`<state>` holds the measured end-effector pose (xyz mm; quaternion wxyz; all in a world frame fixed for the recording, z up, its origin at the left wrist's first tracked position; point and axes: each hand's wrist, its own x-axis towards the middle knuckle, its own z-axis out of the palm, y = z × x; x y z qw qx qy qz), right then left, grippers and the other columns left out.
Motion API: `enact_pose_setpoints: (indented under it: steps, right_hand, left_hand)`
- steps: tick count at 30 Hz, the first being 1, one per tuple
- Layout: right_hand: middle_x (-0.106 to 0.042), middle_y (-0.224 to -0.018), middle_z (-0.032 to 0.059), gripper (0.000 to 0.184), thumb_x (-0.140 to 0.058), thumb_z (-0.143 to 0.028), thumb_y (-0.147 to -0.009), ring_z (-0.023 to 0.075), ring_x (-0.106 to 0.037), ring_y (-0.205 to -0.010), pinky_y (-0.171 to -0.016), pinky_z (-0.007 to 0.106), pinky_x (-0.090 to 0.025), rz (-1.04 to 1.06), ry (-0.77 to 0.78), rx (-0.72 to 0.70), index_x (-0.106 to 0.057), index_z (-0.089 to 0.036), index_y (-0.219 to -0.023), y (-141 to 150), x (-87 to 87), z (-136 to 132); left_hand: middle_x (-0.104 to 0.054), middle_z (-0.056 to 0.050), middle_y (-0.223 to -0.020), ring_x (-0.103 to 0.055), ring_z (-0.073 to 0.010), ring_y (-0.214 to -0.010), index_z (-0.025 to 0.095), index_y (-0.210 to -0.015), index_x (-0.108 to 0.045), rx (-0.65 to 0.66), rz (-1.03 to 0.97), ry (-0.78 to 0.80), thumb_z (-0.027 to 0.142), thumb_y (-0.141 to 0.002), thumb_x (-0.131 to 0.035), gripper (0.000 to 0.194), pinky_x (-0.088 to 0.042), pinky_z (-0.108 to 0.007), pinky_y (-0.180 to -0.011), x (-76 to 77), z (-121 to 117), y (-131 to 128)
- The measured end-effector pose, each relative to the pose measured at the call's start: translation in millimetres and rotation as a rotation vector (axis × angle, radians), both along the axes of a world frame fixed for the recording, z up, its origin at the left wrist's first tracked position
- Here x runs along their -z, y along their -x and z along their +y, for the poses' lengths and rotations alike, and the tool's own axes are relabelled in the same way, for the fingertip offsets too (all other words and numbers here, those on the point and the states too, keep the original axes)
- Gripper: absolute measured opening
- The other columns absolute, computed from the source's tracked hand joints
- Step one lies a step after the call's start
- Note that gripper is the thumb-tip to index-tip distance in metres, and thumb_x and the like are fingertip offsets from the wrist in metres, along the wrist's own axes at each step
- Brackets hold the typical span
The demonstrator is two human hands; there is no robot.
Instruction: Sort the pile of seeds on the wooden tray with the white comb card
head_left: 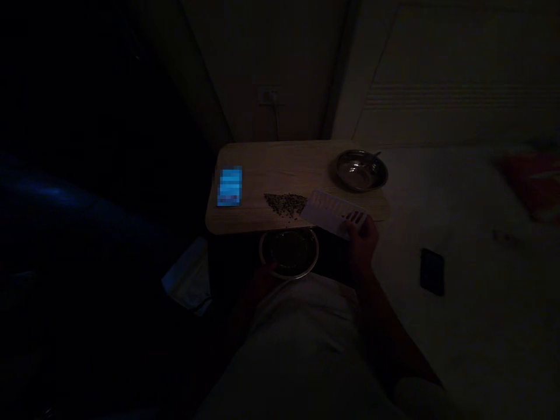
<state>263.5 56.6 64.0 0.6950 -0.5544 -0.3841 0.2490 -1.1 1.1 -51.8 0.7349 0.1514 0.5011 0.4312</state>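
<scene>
Just below the table's near edge, my left hand point(265, 275) grips the rim of a round metal bowl point(314, 256), whose dark inside is hard to make out. My right hand point(364, 234) is closed on the right end of a white slotted plastic piece point(324, 217), its fingers at the slots. The left end of this piece touches a pile of small dark seeds or grains point(286, 204) spread on the light wooden table point(284, 166). A few grains lie close to the near edge, above the bowl.
A second metal bowl point(361, 171) with a utensil handle stands at the table's right corner. A lit, blurred screen point(230, 186) is on the left. On the pale surface to the right lies a dark phone point(432, 272). Behind the table is a wall socket point(268, 95) with a cord. The room is very dark.
</scene>
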Motion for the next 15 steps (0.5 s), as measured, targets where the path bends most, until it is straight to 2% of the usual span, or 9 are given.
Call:
enact_pose_setpoints:
  steps: [5,9,15]
  right_hand:
    - [-0.068,-0.085,0.0009,0.016,-0.071,-0.027,-0.075,0.0166,-0.061,-0.08,-0.079,0.031,-0.051,-0.005,0.014,-0.008,-0.065,-0.018,-0.088,2.4,0.2,-0.7]
    - [-0.068,-0.085,0.0012,0.017,-0.071,-0.028,-0.076,0.0164,-0.061,-0.08,-0.08,0.032,-0.051,-0.014,0.026,-0.033,-0.065,-0.018,-0.088,6.1,-1.8,-1.7]
    - [-0.068,-0.086,0.0016,0.02,-0.071,-0.03,-0.076,0.0159,-0.061,-0.079,-0.078,0.031,-0.052,-0.012,0.028,-0.049,-0.066,-0.018,-0.091,8.1,-2.5,-2.8]
  left_hand:
    - [-0.078,-0.009,-0.09,-0.067,-0.0382,-0.111,0.021,-0.083,-0.073,0.008,0.028,-0.013,0.034,-0.063,-0.083,0.026,-0.05,-0.05,-0.096,-1.6,-0.9,0.6]
    - [-0.078,-0.006,-0.095,-0.061,-0.0373,-0.122,0.024,-0.082,-0.074,-0.044,0.131,-0.069,0.027,-0.054,-0.088,0.031,-0.047,-0.044,-0.102,-0.4,-5.4,3.8]
    - [-0.078,-0.006,-0.085,-0.068,-0.0373,-0.106,0.021,-0.081,-0.074,0.0,0.124,-0.021,0.038,-0.058,-0.086,0.031,-0.05,-0.048,-0.094,1.4,-0.9,-0.3]
